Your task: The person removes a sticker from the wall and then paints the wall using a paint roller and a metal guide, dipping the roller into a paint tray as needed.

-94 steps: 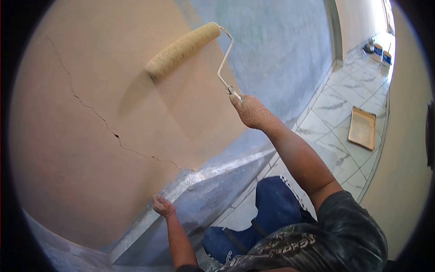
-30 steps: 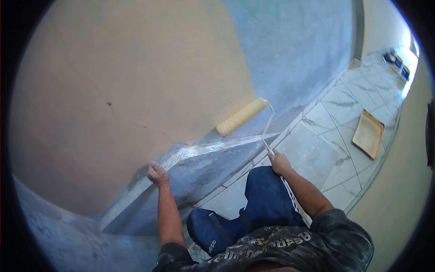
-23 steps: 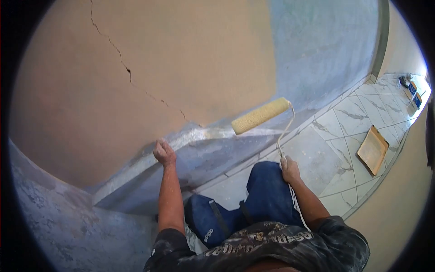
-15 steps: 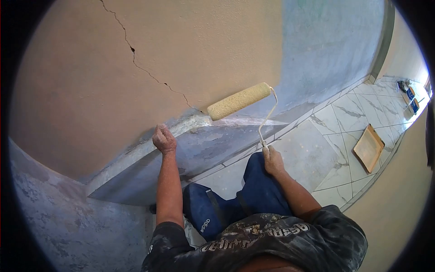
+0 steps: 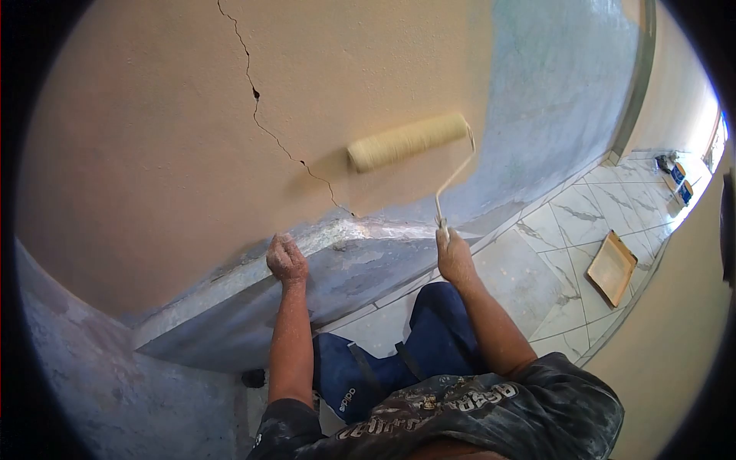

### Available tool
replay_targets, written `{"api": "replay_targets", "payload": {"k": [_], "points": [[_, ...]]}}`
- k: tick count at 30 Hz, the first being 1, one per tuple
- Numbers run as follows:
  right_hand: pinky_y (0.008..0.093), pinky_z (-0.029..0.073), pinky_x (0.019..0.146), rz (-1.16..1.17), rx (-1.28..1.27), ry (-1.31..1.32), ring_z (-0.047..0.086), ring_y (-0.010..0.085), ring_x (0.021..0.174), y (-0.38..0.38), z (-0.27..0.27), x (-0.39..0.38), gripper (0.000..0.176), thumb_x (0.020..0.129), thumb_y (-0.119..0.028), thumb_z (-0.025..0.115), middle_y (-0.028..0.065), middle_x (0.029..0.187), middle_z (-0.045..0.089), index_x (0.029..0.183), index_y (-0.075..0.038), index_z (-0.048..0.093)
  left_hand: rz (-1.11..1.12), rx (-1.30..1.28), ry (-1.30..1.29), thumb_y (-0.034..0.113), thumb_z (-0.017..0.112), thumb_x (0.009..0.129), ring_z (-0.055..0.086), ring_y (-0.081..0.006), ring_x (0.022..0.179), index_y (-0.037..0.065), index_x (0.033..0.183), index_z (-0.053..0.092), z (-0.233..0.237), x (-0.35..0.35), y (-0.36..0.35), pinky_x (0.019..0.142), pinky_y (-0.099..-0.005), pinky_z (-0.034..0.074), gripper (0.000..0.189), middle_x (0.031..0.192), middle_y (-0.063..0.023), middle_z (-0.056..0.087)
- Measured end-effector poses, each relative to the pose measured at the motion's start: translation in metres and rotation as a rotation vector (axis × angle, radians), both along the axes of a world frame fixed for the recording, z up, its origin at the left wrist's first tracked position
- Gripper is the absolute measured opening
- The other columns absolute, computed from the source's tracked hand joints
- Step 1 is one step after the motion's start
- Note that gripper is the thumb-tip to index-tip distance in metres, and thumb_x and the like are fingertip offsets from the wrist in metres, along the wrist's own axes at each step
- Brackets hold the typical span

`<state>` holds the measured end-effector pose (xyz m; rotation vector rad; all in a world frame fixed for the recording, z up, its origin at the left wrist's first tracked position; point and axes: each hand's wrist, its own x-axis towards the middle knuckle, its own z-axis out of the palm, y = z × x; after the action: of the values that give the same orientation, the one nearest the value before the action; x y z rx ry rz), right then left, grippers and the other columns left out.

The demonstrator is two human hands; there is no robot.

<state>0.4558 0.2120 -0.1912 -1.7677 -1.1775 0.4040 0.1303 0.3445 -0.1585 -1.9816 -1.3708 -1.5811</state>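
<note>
My right hand (image 5: pixel 455 257) is closed round the handle of a paint roller (image 5: pixel 408 143). The roller's wire frame (image 5: pixel 454 180) rises from my fist to a long, pale yellow sleeve, which lies against the tan painted wall (image 5: pixel 368 69). Its nap looks smeared, as if turning. My left hand (image 5: pixel 288 259) is a dusty fist at the edge of the narrow ledge (image 5: pixel 207 297), left of the roller, and nothing shows in it. A dark crack (image 5: pixel 280 144) runs down the wall to the ledge, passing left of the sleeve.
To the right, the wall is bluish and bare (image 5: pixel 556 100). A paint tray (image 5: pixel 612 268) stands on marbled floor tiles (image 5: pixel 563 222). Farther back are blue-labelled containers (image 5: pixel 679 184). My bent knees (image 5: pixel 448 326) are below the ledge, and a rough wall (image 5: pixel 115 383) closes the left side.
The roller has gone up the wall, away from the ledge, with my right hand rising too. My left fist stays by the ledge. The view has shifted slightly.
</note>
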Motion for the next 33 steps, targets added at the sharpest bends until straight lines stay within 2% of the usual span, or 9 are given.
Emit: {"api": "replay_targets", "payload": {"k": [10,13,15,16,18,21,27,31,33], "points": [[0.0532,0.044,0.073,-0.044,0.22,-0.072,0.055,0.054,0.083,0.032,0.149,0.019,0.051,0.098,-0.042,0.038,0.032,0.08,0.059,0.097,0.006,0.056,-0.056,0.067,-0.032,0.026,0.043,0.094,0.05,-0.0457,0.063,-0.002,0.07,0.05,-0.003,-0.002,-0.002,0.056,-0.051,0.038,0.038,0.064,-0.0246,0.049],[0.0495,0.047,0.062,-0.044,0.293,-0.015,0.059,0.0453,0.067,0.045,0.203,0.021,0.056,0.098,-0.047,0.035,0.0256,0.069,0.06,0.092,0.005,0.056,-0.097,0.122,-0.088,0.026,0.043,0.093,0.048,-0.046,0.063,-0.001,0.069,0.047,0.002,0.002,-0.005,0.055,-0.0515,0.035,0.036,0.064,-0.023,0.047],[0.0429,0.046,0.048,-0.024,0.137,0.161,0.058,0.0301,0.052,0.03,0.255,0.008,0.061,0.097,-0.053,0.033,0.0164,0.059,0.055,0.085,0.002,0.055,-0.11,0.111,-0.073,0.026,0.044,0.091,0.05,-0.0468,0.065,-0.001,0.071,0.05,0.001,0.001,-0.005,0.057,-0.0519,0.038,0.034,0.067,-0.0243,0.05],[0.0429,0.046,0.048,-0.032,0.168,0.149,0.058,0.0301,0.052,0.031,0.272,0.007,0.061,0.097,-0.053,0.033,0.0164,0.059,0.055,0.085,0.002,0.055,-0.102,0.116,-0.083,0.027,0.046,0.091,0.052,-0.0466,0.067,-0.002,0.072,0.051,0.002,0.001,-0.006,0.06,-0.0514,0.041,0.035,0.068,-0.0245,0.051],[0.0357,0.042,0.041,-0.019,0.198,0.13,0.051,0.019,0.047,0.033,0.31,0.011,0.067,0.095,-0.061,0.031,0.0102,0.057,0.049,0.081,0.001,0.053,-0.107,0.133,-0.086,0.027,0.046,0.09,0.053,-0.0464,0.067,-0.003,0.072,0.053,-0.01,-0.004,0.003,0.061,-0.0511,0.042,0.035,0.068,-0.0249,0.052],[0.0337,0.039,0.039,-0.056,0.245,0.066,0.046,0.0172,0.042,0.037,0.37,0.014,0.063,0.095,-0.061,0.031,0.0048,0.055,0.044,0.079,-0.002,0.047,-0.104,0.089,-0.087,0.027,0.048,0.09,0.055,-0.0464,0.069,-0.005,0.074,0.054,-0.006,-0.005,0.0,0.062,-0.0507,0.044,0.037,0.07,-0.0258,0.054],[0.0353,0.038,0.038,-0.109,0.357,-0.015,0.043,0.0172,0.04,0.056,0.476,0.021,0.07,0.092,-0.068,0.028,0.0068,0.053,0.044,0.065,-0.005,0.044,-0.131,0.002,-0.117,0.027,0.05,0.089,0.055,-0.0466,0.07,-0.006,0.075,0.056,-0.002,-0.005,-0.003,0.063,-0.0509,0.044,0.036,0.072,-0.0266,0.055],[0.0345,0.035,0.035,-0.003,0.471,-0.011,0.041,0.0179,0.037,0.073,0.53,0.033,0.067,0.094,-0.063,0.03,0.0071,0.051,0.044,0.062,-0.005,0.044,-0.069,-0.004,-0.097,0.027,0.049,0.09,0.055,-0.046,0.071,-0.003,0.075,0.056,-0.007,-0.005,0.003,0.064,-0.0512,0.044,0.035,0.073,-0.0254,0.056],[0.0332,0.04,0.044,0.014,0.472,-0.176,0.049,0.0166,0.046,0.082,0.551,0.05,0.067,0.095,-0.061,0.027,0.0059,0.057,0.051,0.074,-0.004,0.053,-0.033,0.014,-0.056,0.028,0.049,0.09,0.055,-0.0455,0.072,-0.003,0.075,0.056,-0.002,0.0,0.001,0.065,-0.0515,0.044,0.035,0.073,-0.0249,0.056]]}}
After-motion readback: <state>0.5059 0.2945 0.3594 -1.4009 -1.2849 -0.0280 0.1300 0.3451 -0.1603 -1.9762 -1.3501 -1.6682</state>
